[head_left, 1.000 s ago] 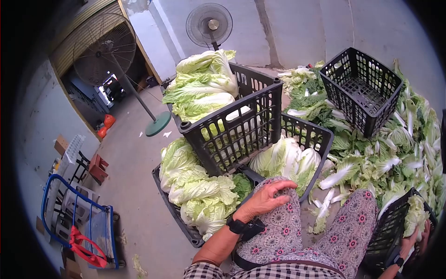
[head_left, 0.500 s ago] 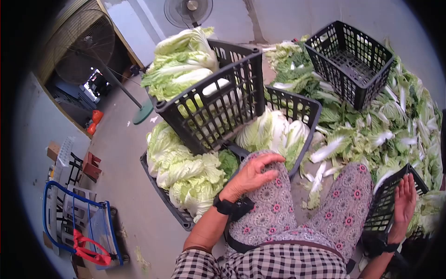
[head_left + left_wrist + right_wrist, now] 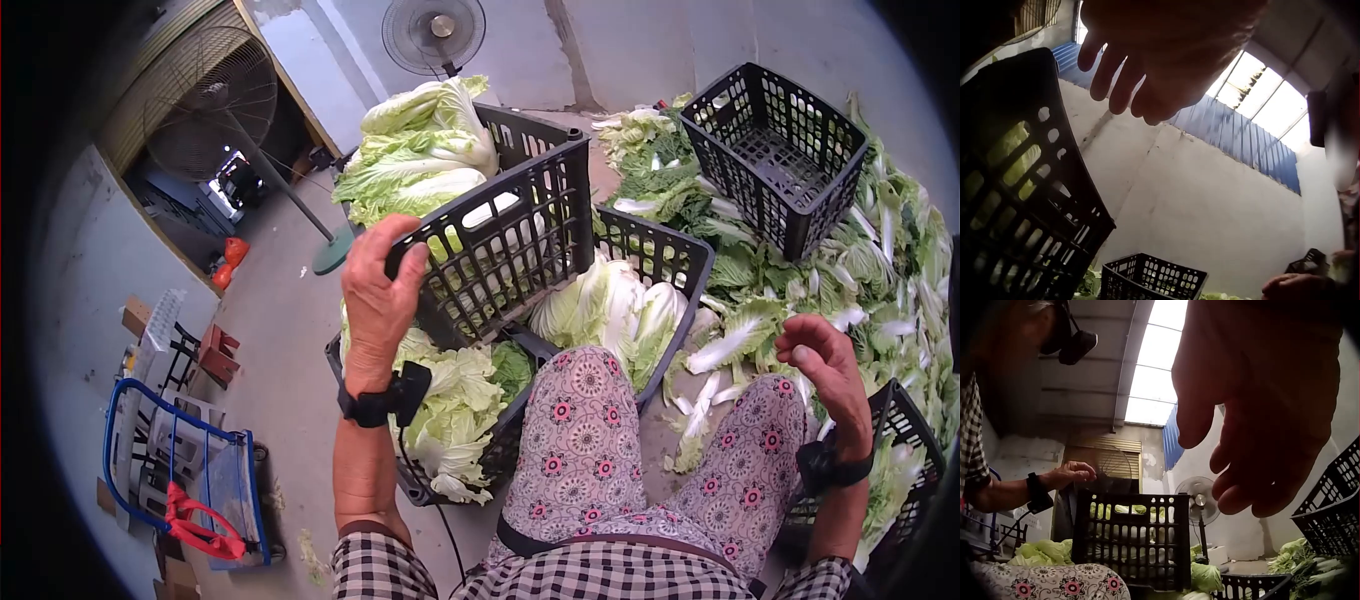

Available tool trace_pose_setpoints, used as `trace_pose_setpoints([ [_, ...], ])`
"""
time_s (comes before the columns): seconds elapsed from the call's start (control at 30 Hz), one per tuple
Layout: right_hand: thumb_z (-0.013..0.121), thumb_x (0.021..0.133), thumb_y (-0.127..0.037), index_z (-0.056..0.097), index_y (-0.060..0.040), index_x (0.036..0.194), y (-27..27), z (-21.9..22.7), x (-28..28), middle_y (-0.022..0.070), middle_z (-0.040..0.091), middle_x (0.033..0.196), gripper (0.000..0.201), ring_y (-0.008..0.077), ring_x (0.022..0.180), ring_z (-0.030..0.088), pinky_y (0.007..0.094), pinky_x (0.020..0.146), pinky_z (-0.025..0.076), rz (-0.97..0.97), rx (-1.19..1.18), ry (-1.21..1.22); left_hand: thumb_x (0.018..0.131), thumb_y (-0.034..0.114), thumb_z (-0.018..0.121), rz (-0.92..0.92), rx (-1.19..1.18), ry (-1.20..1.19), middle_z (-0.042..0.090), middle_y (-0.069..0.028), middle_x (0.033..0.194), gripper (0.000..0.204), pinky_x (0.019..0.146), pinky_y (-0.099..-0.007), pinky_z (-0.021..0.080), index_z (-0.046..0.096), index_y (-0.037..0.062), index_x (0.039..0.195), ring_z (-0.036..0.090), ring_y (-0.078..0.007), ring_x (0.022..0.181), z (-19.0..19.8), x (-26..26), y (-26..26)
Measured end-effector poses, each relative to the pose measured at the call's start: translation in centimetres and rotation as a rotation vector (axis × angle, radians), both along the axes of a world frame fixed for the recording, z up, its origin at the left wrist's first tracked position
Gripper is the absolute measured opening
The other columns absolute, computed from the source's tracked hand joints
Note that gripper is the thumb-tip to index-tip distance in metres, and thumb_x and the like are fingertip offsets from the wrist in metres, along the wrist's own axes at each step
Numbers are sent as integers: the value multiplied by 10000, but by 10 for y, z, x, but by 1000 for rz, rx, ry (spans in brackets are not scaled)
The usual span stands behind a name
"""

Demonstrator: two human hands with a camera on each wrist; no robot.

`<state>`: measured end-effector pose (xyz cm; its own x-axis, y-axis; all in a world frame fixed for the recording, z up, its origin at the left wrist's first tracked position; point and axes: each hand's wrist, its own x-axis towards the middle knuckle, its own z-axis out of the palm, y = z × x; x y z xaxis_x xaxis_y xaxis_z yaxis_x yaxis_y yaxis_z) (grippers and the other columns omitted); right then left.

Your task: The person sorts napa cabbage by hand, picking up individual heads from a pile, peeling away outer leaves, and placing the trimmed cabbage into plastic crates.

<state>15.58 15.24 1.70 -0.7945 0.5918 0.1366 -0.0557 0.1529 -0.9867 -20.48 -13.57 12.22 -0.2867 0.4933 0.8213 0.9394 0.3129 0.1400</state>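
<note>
The left hand (image 3: 378, 290) has left the knee and now grips the upper crate's (image 3: 500, 250) corner — the right hand (image 3: 822, 362) hovers loosely curled, empty.

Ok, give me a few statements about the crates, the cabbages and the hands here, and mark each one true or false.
1. The left hand is at the near corner of the tilted black crate. True.
2. The right hand grips a cabbage. False: it holds nothing, fingers loosely curled above the knee.
3. The tilted crate holds cabbages. True.
4. The far crate on the leaf pile is full of cabbages. False: its inside looks bare.
5. The standing fan lies toppled on the floor. False: it stands upright by the wall.
</note>
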Motion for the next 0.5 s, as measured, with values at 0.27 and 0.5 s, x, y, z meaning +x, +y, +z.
trace_pose_setpoints([
  [0.27,645,843,-319,522,10,1167,15,-17,-27,103,611,1055,478,174,987,571,308,884,452,122,109,-132,727,152,675,167,-276,109,639,-122,904,258,824,-394,418,625,44,956,569,-309,869,-4,-55,-1],
  [0.5,629,844,-377,507,25,1186,15,-17,-28,120,610,1065,542,192,983,573,323,882,455,133,190,-224,723,192,683,216,-273,112,633,-110,876,260,819,-396,412,625,50,933,564,-306,853,-9,-52,3],
])
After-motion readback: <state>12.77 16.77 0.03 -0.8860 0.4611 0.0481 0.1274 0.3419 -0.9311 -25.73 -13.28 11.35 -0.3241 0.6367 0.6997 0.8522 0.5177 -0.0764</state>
